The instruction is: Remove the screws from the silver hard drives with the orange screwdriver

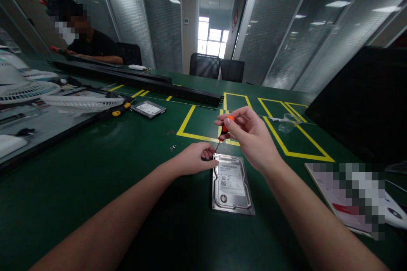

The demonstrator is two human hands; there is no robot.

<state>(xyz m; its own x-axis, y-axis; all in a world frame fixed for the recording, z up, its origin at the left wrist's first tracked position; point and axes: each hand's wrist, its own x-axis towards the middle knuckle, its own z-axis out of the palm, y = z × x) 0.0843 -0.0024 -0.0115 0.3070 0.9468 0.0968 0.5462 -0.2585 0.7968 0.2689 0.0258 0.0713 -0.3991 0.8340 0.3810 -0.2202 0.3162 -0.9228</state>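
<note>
A silver hard drive (232,178) with a white label lies flat on the green table. My right hand (251,135) is closed around the orange and black handle of a screwdriver (224,128). The screwdriver is tilted, its shaft pointing down to the drive's far left corner. At that same corner my left hand (197,159) grips the drive, thumb on its top edge and fingers curled beside it. Several small screws (172,148) lie on the table to the left of the drive. Whether the tip sits in a screw is too small to tell.
A second hard drive (149,109) lies farther left, near a yellow and black tool (121,109). Long black bars (140,84) stretch across the table. White fan parts (82,101) are at left, a clear plastic cup (288,123) and a booklet (343,199) at right. A person (92,42) sits far left.
</note>
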